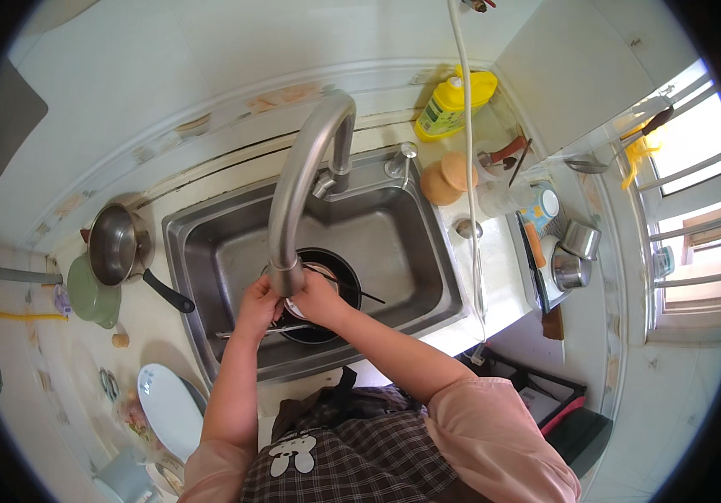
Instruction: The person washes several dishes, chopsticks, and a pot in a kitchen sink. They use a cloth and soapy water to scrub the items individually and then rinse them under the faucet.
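Note:
Both my hands are together beneath the spout of a brushed-metal faucet [291,188], over a stainless-steel sink [392,251]. My left hand [257,309] has bent fingers close to the spout's end. Beside it, my right hand [319,298] reaches in from the right. The spout head hides the fingertips and whatever may be between them. Below the hands sits a round black pan [349,267] in the basin, with a white rimmed dish [294,309] partly visible in it. A thin dark stick [370,295] juts out to the right, and a slim metal utensil [278,329] lies near my left wrist.
A steel saucepan [115,245] with a black handle [168,290] and a green basin [91,292] stand left. An oval white plate [168,405] is lower left. A yellow detergent bottle [454,104] stands behind; a white hose [468,126] hangs right, near steel cups [571,267].

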The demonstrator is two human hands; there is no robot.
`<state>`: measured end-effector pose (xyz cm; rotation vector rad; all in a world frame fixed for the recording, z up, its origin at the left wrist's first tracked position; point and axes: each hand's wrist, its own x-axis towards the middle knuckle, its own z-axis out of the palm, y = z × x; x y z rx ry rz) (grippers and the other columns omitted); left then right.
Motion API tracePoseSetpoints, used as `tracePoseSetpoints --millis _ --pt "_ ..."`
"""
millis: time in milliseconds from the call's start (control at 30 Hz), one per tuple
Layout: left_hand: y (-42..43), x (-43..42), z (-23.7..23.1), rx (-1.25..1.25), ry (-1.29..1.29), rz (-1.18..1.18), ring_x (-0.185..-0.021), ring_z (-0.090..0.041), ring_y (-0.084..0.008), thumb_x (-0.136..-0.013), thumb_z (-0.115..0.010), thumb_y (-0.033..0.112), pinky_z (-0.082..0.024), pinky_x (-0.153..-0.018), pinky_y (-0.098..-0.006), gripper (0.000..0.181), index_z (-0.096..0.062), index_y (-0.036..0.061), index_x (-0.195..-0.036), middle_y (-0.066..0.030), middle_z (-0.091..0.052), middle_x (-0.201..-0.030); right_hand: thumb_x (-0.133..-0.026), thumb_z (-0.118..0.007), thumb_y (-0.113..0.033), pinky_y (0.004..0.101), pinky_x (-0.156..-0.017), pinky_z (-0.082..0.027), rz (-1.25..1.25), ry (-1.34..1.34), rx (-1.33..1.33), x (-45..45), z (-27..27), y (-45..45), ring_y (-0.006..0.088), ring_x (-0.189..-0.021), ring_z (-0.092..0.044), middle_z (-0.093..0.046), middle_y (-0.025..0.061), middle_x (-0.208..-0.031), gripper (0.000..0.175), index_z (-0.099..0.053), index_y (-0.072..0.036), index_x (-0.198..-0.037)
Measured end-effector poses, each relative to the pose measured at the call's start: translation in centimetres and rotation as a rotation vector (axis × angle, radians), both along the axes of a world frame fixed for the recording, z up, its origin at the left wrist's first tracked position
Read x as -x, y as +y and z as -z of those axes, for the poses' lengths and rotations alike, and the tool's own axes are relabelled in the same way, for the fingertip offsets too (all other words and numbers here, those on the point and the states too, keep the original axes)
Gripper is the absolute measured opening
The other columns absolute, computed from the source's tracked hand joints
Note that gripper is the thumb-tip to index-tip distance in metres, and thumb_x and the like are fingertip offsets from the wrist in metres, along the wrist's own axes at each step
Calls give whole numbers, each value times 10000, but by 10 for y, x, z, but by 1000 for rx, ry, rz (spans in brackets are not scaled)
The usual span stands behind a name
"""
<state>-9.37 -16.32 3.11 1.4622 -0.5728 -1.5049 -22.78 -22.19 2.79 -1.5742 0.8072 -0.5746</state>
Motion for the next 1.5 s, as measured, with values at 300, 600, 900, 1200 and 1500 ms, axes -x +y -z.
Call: tracePoseSetpoints --millis 300,600,900,1200,1500 --pt "9 8 4 38 -257 337 -423 -373 -84 -927 -453 299 -305 -417 -246 375 -501 39 -660 9 -438 -505 -899 -484 -140 312 -586 -449 349 -8 267 34 -39 -13 257 -614 -554 -578 158 -716 180 -578 13 -915" --pt "38 -2 52 -61 -170 313 -518 -388 -68 -948 -408 327 -317 -480 -213 363 -512 56 -730 20 -428 -570 -946 -382 -206 248 -452 -372 759 211 403 155 -140 -30 97 -459 -458 -457 14 -509 270 -580 -44 -1032" --pt "53 4 86 -186 -202 138 -515 -420 -74 -938 -444 247 -341 -476 -211 230 -549 61 -853 8 -479 -616 -931 -463 -219 279 -535 -450 1482 601 923 284 -204 -100 150 -584 -560 -629 82 -798 239 -600 -24 -948" --pt "64 19 99 -260 -159 104 -525 -466 -72 -916 -471 217 -374 -474 -206 190 -573 60 -883 -5 -541 -654 -890 -487 -196 394 -703 -476 1086 747 608 329 -110 -187 339 -811 -606 -618 197 -913 261 -577 1 -1036" --pt "82 18 95 -325 -46 21 -574 -498 -85 -911 -474 204 -390 -512 -211 183 -576 52 -919 -23 -564 -701 -852 -547 -59 258 -607 -426 950 486 993 219 -123 -93 155 -650 -521 -572 110 -807 154 -562 10 -989"
